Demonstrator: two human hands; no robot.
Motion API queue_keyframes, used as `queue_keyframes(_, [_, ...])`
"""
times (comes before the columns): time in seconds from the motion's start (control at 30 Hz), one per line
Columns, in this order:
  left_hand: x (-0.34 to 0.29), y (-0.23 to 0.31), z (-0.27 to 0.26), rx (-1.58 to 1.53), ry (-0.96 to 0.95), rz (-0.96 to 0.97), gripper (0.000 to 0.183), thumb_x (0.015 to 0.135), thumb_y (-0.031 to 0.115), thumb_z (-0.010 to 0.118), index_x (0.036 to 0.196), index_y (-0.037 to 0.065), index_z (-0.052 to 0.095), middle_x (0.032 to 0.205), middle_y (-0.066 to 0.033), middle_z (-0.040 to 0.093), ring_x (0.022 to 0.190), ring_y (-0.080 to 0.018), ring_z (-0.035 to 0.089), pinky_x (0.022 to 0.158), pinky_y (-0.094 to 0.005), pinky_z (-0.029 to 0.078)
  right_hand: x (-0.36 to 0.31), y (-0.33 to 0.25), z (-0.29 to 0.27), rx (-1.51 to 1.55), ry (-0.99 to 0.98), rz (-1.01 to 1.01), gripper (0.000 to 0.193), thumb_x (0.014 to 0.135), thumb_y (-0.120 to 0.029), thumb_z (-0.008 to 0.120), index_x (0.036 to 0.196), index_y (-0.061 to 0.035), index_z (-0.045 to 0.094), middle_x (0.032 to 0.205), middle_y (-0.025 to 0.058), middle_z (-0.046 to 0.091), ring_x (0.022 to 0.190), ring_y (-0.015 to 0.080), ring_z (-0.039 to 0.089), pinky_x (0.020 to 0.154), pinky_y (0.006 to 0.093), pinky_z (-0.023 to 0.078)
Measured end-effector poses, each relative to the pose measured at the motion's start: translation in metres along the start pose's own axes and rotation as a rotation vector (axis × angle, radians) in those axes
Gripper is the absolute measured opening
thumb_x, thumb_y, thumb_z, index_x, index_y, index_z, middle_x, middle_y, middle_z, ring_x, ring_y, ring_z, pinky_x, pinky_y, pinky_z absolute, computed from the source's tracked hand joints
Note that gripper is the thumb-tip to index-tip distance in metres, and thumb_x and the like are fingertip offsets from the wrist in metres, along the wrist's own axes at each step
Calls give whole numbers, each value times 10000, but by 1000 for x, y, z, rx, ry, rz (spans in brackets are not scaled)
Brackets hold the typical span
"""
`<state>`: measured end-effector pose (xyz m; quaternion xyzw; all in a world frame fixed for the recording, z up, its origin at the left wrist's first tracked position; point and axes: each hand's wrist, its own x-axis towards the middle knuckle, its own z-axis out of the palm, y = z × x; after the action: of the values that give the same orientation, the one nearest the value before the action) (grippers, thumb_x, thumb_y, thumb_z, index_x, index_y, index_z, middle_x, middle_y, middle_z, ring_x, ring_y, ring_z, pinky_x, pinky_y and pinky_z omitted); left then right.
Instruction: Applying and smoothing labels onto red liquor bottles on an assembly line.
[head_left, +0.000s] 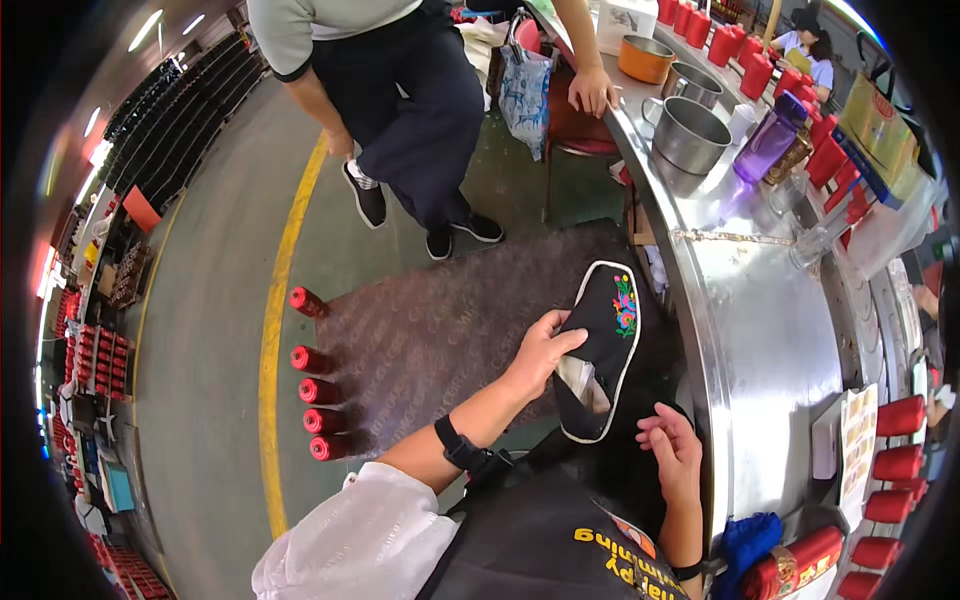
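In my left hand (545,357) is a black cloth shoe (603,318) with white edging and bright flower embroidery on its toe. My fingers and thumb grip its side near the opening. The toe points away from me, the heel toward me, and pale lining shows inside. My right hand (672,450) is just right of the shoe's heel, apart from it. Its fingers are loosely bent and slightly spread, with nothing seen in them. A black band is on each wrist, and a black apron (530,535) with yellow lettering covers my front.
A metal-topped bench (765,330) runs along my right, bearing metal mugs (690,137), a purple bottle (770,140) and several red canisters (897,462). More red canisters (313,360) line the brown floor mat's (440,330) left edge. Ahead, another person (400,100) stands with one hand on the bench.
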<state>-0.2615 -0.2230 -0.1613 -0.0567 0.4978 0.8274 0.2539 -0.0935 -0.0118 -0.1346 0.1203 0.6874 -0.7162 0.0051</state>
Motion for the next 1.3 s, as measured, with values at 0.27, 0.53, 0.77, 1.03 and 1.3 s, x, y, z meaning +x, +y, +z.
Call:
queue_keyframes(0.27, [-2, -4, 0, 6, 9, 13, 385, 855, 156, 697, 1166, -7, 541, 1041, -72, 625, 940, -146, 604, 856, -298, 482, -2, 6, -2, -35, -11, -35, 351, 941, -35, 562, 1289, -12, 533, 1029, 101, 660, 844, 139, 640, 743, 252, 520])
queue_keyframes(0.53, [8, -8, -12, 8, 102, 91, 371, 850, 138, 688, 1156, -16, 546, 1039, -74, 625, 948, -152, 597, 866, -306, 472, -2, 10, -4, -111, -19, -46, 347, 930, -15, 565, 1276, -6, 540, 1020, 95, 661, 833, 133, 639, 731, 246, 517])
queue_keyframes(0.77, [21, -14, -36, -18, 260, 139, 356, 857, 140, 681, 1147, -16, 544, 1042, -88, 627, 937, -168, 602, 863, -316, 475, -3, 9, -6, -107, -4, -57, 329, 932, 8, 549, 1260, -4, 554, 1011, 90, 659, 825, 125, 632, 731, 240, 509])
queue_keyframes(1.03, [34, -25, -77, -92, 428, 168, 344, 888, 150, 655, 1162, -13, 528, 1082, -106, 619, 985, -214, 601, 890, -368, 483, -5, 3, -10, -110, 51, -39, 318, 939, 13, 533, 1257, 7, 553, 1015, 85, 653, 837, 120, 622, 747, 231, 497])
queue_keyframes(1.3, [40, -20, -113, -159, 466, 265, 373, 895, 94, 652, 1220, -16, 505, 1152, -93, 601, 1065, -202, 571, 972, -346, 428, -7, -39, -10, -498, 219, -315, 295, 902, 79, 524, 1187, 30, 582, 1004, 111, 655, 807, 144, 636, 736, 250, 502])
